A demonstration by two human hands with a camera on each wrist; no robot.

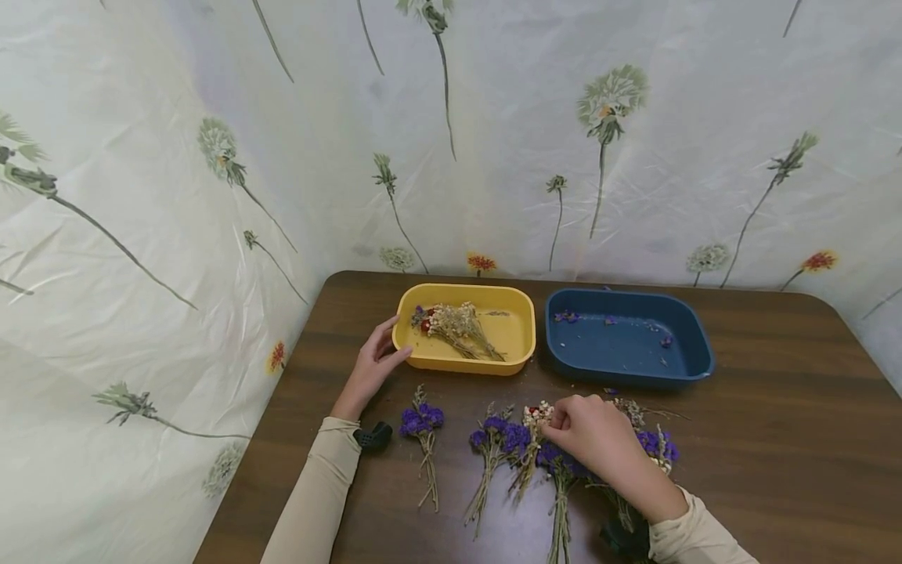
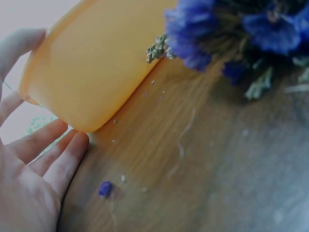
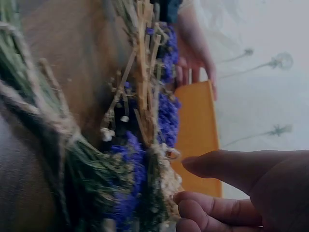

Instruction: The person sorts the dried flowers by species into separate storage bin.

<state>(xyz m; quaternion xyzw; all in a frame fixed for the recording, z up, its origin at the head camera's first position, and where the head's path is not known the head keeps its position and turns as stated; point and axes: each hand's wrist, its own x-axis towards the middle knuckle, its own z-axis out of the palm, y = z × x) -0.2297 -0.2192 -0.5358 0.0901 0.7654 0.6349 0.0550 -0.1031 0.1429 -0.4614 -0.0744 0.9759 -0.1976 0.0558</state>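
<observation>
My left hand [image 1: 377,364] rests at the left end of a yellow tray [image 1: 423,363], thumb toward its front and straight fingers along its outer wall. Cream dried flowers [image 1: 458,323] with red blooms lie inside the tray. Over the row of dried bouquets, my right hand [image 1: 595,439] pinches a bunch of small cream flowers [image 1: 533,415] by its heads, the thumb and fingertips close at the blooms. Its straw-coloured stems [image 3: 143,72] run away from the hand. Beside it are purple flower bunches [image 1: 493,439], one tied with twine [image 3: 65,126].
A blue tray [image 1: 627,366] with purple petal scraps stands right of the yellow one. A single purple bunch [image 1: 423,423] lies apart at the left. Brown table [image 1: 789,392] carries scattered bits; a flower-printed curtain [image 1: 493,157] hangs behind it.
</observation>
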